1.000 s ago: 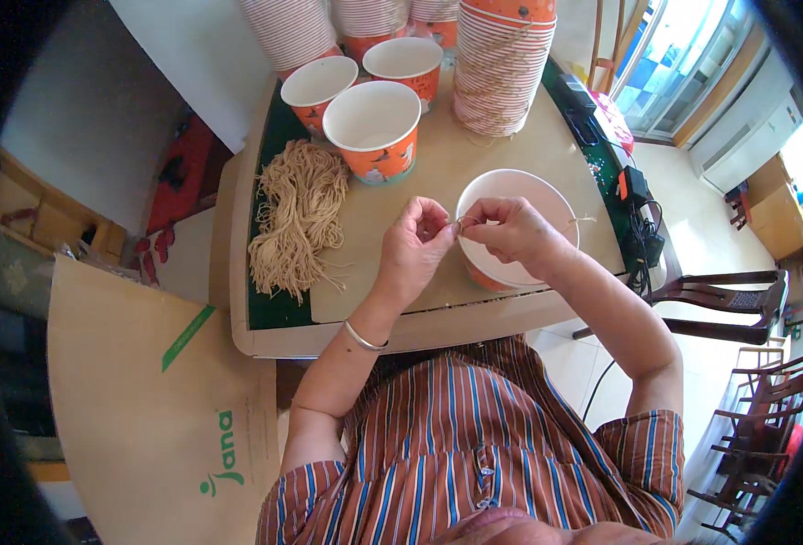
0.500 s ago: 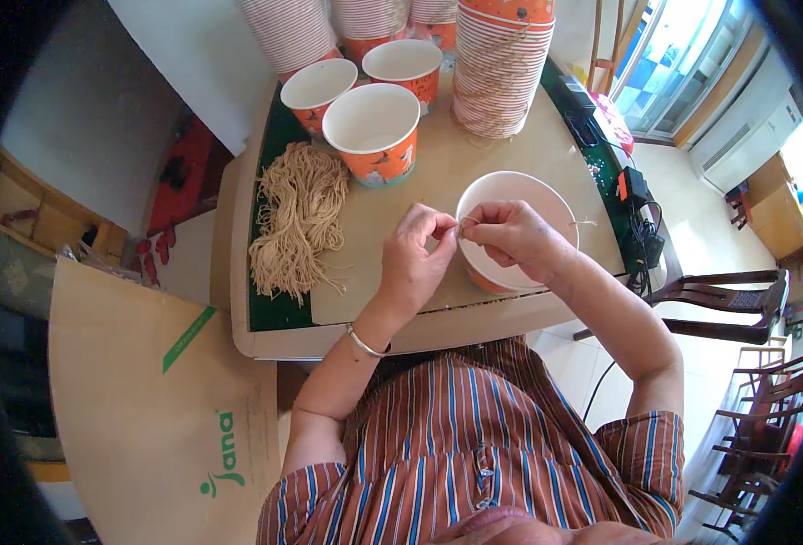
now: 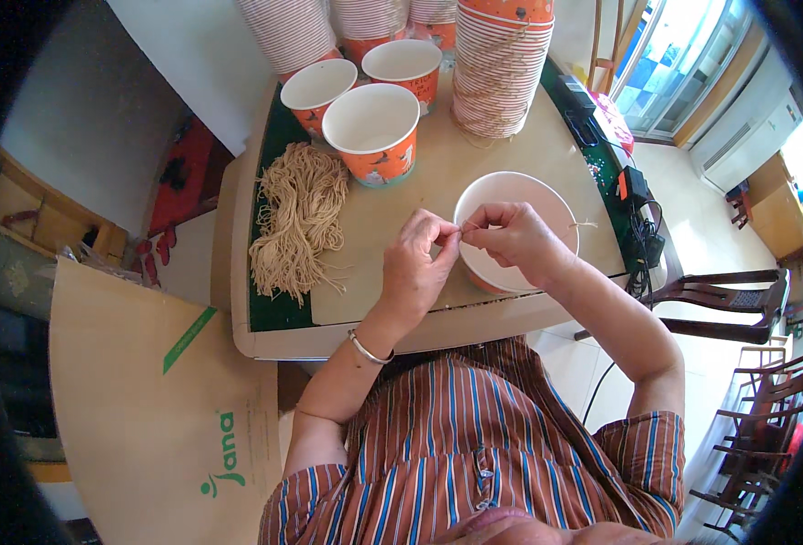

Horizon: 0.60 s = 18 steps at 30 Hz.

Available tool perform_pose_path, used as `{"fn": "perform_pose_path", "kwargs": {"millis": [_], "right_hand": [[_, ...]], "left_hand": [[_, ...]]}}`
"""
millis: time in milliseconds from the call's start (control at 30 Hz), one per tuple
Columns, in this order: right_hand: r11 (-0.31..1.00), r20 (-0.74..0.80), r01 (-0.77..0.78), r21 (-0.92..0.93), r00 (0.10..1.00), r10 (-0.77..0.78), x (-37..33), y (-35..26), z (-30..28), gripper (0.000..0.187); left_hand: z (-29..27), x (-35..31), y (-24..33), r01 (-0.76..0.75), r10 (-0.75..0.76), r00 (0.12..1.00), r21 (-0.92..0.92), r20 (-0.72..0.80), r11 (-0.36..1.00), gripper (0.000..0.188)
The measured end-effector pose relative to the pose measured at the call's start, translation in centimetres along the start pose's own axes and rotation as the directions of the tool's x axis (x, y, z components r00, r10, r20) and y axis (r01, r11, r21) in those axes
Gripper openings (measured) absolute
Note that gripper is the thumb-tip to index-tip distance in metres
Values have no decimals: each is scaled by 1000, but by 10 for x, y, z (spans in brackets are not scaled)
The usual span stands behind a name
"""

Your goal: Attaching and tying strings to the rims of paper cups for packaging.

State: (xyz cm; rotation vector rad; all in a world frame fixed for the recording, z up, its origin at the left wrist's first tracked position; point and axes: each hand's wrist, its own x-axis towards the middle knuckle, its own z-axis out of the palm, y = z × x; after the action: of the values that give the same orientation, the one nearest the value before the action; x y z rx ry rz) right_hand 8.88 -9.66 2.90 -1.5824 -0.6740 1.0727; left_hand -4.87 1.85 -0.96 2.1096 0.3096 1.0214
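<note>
A large white paper bucket point(image 3: 533, 195) with an orange outside stands near the table's front edge. A short tuft of beige string point(image 3: 585, 224) sticks out through its right side. At the bucket's left rim my left hand point(image 3: 417, 263) pinches thumb and forefinger together. My right hand point(image 3: 519, 241) pinches at the same spot, over the bucket's opening, its fingertips almost touching the left ones. A thin string end shows between the fingertips; the rest of it is hidden. To the left lies a bundle of beige strings point(image 3: 301, 213).
Three upright orange paper buckets point(image 3: 371, 123) stand behind the string bundle. A tall nested stack of buckets point(image 3: 501, 77) with strings rises at the back, more stacks point(image 3: 288, 32) beside it. Black adapters and cables point(image 3: 639, 218) line the right edge. A cardboard sheet point(image 3: 147, 391) leans at left.
Both hands stay at the bucket's left rim. The left hand has lowered slightly, and the fingertips have shifted a little against each other. The bucket has not moved.
</note>
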Motion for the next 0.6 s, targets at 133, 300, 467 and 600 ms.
{"fn": "perform_pose_path", "kwargs": {"millis": [133,300,467,600], "right_hand": [[1000,-16,28,-4,999,-28,0,2,1,8],[1000,-12,0,30,1000,0,-1,-2,3,9],[985,63,-64,160,997,55,3,3,-4,12],[980,96,-55,192,995,37,4,4,-5,13]], "left_hand": [[4,-1,0,-1,1,1000,20,-16,1000,11],[6,-2,4,52,-49,998,54,-48,997,10],[10,-5,-3,65,-70,995,-86,-67,994,9],[12,-6,-10,164,-176,984,-246,-29,955,7]]}}
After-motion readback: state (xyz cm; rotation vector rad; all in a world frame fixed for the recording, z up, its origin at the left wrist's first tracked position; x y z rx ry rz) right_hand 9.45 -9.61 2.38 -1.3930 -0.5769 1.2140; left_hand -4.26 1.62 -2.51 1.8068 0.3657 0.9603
